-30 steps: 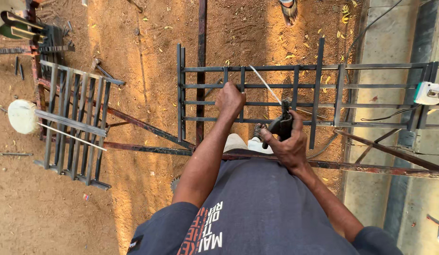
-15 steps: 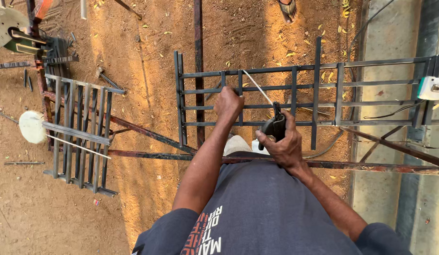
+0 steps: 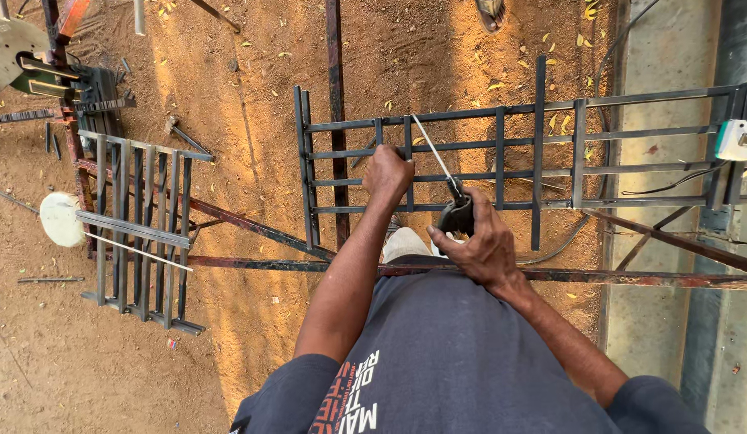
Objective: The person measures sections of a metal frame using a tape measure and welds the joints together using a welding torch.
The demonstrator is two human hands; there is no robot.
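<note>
Centre of frame: left hand (image 3: 387,170) grips a bar of the metal grille (image 3: 518,149); right hand (image 3: 479,239), fingers closed around a welding holder (image 3: 457,215), rod (image 3: 434,153) resting on the grille.

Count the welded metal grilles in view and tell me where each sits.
2. One metal grille lies across the trestle bars under both hands; the other grille rests at the left by a white disc. Others may lie out of view.
</note>
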